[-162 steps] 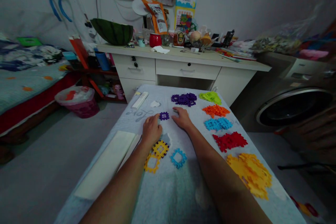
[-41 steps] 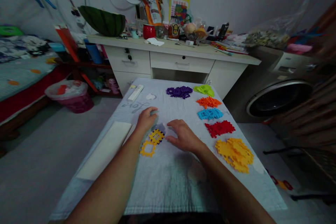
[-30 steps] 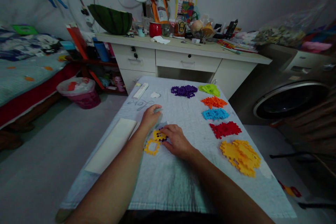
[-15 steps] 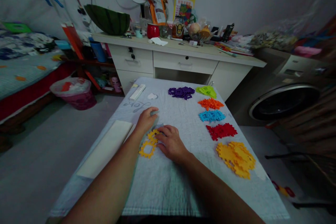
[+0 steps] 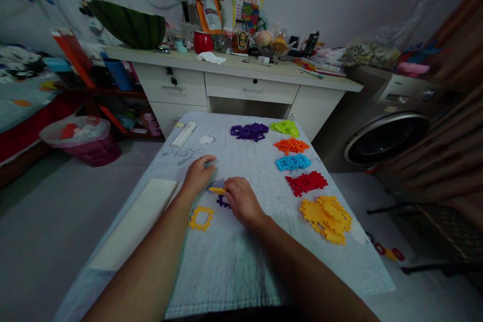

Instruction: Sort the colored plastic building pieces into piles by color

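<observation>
My right hand (image 5: 243,201) pinches a yellow toothed interlocking toy piece (image 5: 216,190), seen nearly edge-on above the cloth. Partly hidden beside those fingers is a dark purple toothed piece (image 5: 223,202). Nearer to me, a yellow square frame piece (image 5: 201,218) with a hole in its middle lies flat. My left hand (image 5: 198,175) hovers left of the held piece, thumb and forefinger apart, with nothing visible gripped; its other fingers are mostly hidden. Sorted piles lie to the right: yellow (image 5: 327,217), red (image 5: 306,182), blue (image 5: 293,162), orange (image 5: 291,145), green (image 5: 285,128) and purple (image 5: 249,131).
A pale cloth (image 5: 234,261) covers the table. On its left lie a long white board (image 5: 136,224) and a small white bar (image 5: 184,134). Beyond stands a cluttered white desk (image 5: 181,80), with a washing machine (image 5: 381,121) at right and a pink bin (image 5: 85,143) at left.
My right hand has tilted a yellow piece up on edge, away from the yellow frame piece. A purple piece now shows beside it. The view has shifted slightly right.
</observation>
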`<act>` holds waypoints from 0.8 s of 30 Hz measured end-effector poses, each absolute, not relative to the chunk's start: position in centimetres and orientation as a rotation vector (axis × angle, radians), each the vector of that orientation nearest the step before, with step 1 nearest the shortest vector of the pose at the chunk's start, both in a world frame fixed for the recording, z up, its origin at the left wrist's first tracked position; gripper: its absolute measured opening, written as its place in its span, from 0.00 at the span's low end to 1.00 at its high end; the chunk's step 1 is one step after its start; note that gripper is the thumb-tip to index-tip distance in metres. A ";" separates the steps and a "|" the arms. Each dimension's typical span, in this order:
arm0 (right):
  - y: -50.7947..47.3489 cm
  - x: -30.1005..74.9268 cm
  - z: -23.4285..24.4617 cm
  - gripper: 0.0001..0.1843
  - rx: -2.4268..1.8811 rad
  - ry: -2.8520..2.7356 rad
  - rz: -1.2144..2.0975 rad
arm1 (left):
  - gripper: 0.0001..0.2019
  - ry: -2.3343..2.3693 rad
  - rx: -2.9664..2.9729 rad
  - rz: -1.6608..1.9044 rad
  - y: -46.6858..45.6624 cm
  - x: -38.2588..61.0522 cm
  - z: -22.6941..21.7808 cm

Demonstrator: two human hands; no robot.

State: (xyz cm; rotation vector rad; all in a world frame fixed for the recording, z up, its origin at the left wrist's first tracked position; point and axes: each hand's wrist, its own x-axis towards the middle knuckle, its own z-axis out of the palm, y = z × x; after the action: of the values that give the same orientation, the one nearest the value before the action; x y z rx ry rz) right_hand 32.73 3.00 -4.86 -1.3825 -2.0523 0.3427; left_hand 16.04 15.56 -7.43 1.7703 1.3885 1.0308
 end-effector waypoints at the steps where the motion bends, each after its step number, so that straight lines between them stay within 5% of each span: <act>1: 3.0 33.2 -4.2 0.07 -1.411 -2.000 0.367 | 0.17 1.394 1.773 1.028 15.6 16.1 -7.5; 12: -4.2 49.0 2.4 0.14 -1.794 -1.618 0.384 | 0.17 1.466 1.766 0.962 15.3 16.2 -6.8; 24: -10.3 60.1 -2.1 0.20 -2.103 -1.107 0.365 | 0.17 1.473 1.784 0.949 15.2 16.2 -6.8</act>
State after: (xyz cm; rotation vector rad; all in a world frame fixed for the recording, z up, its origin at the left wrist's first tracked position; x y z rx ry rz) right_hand 60.11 -10.27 -2.05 -2.1026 -1.1072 0.3653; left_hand 16.20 15.22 -6.85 1.7838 1.4726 0.9485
